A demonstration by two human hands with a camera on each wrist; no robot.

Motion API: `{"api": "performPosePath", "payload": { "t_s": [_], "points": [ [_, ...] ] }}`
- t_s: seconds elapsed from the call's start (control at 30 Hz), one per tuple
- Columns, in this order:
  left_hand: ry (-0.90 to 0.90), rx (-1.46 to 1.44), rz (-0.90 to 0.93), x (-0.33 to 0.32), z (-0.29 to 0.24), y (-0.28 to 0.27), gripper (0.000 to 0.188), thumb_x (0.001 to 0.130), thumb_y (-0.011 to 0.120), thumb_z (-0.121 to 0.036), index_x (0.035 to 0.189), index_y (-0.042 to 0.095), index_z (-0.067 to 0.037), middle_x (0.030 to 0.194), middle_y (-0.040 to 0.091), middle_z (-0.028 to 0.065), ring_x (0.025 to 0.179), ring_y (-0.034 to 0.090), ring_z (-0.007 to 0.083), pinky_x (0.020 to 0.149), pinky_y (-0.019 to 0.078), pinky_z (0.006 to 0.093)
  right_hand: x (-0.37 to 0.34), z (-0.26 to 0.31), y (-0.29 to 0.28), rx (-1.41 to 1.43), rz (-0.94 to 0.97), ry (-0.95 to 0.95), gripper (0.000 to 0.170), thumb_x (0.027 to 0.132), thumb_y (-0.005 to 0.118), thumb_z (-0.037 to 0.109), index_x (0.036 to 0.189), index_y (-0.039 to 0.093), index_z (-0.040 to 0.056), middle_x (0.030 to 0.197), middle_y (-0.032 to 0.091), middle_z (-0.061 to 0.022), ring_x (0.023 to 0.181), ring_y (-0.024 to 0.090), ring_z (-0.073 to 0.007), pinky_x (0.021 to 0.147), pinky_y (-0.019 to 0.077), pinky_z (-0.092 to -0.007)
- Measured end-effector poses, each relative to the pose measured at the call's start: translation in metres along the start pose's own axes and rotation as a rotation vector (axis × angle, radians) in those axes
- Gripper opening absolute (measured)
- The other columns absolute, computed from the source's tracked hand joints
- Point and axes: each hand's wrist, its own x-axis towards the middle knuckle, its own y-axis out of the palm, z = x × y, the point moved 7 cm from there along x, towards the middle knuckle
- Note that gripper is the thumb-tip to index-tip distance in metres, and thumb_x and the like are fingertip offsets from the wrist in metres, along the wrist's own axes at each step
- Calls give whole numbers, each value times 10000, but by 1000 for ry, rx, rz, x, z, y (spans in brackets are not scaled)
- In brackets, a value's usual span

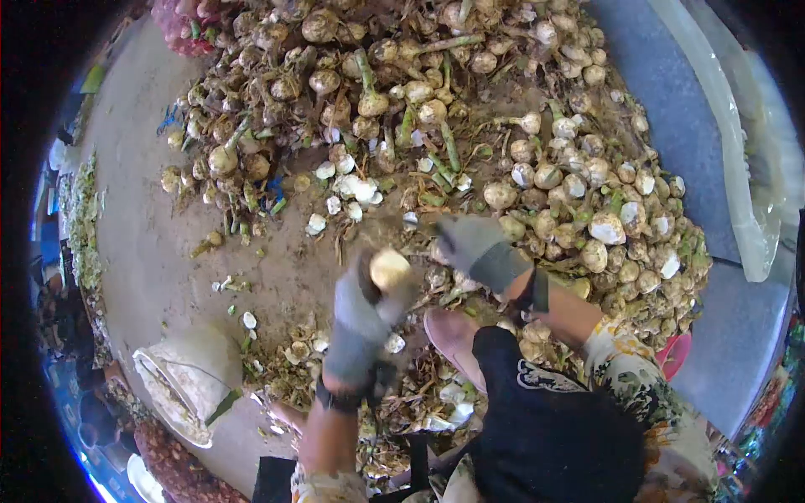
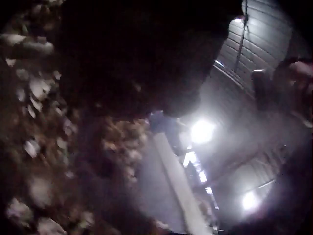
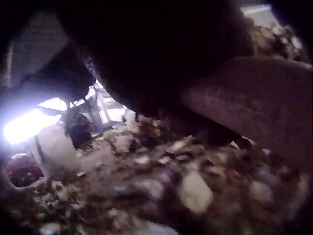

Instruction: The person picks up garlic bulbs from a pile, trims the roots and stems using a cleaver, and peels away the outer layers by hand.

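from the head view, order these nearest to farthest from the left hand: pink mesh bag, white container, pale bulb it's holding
1. pale bulb, held in the left hand
2. white container, off to the left and slightly lower in view
3. pink mesh bag, far up at the top left edge

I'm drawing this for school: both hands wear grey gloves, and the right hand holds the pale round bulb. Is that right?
Not quite: the left hand holds the pale round bulb, not the right hand. The head view shows it. Both hands do wear grey gloves.
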Motion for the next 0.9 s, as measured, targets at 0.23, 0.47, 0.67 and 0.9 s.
{"api": "performPosePath", "payload": {
  "t_s": [0.23, 0.47, 0.67, 0.9],
  "points": [
    [35, 29, -155, 32, 50, -15, 501, 827, 624, -11, 1273, 396, 6, 1169, 515, 119, 1017, 559, 179, 876, 483, 303, -27, -43, -22, 626, -136, 288, 350, 810, 631, 301, 1061, 574, 64, 794, 664, -122, 677, 644, -244, 621, 508, -370],
    [133, -445, 412, 43, -56, 106, 503, 814, 646, -45, 1246, 390, -37, 1145, 506, 115, 1040, 512, 184, 913, 438, 330, -71, -13, 37, 1223, 356, 392, 300, 844, 636, 241, 1058, 609, 34, 848, 658, -44, 737, 598, -117, 679, 483, -279],
    [624, 1174, 125, 179, -62, 95, 671, 685, 709, -204, 1306, 461, -146, 1379, 361, 212, 1302, 316, 361, 1086, 234, 480, -99, -99, 42, 937, 84, 590, 269, 850, 624, 281, 969, 592, 42, 760, 597, -27, 689, 537, -103, 643, 460, -270],
    [569, 1697, 33, 272, 2, 18, 420, 809, 563, -230, 1205, 509, -103, 1373, 413, 129, 1324, 290, 274, 1090, 20, 600, -102, -87, 45, 1138, 77, 608, 286, 867, 626, 248, 1039, 573, 26, 827, 613, -30, 673, 541, -81, 603, 464, -275]
  ]
}}
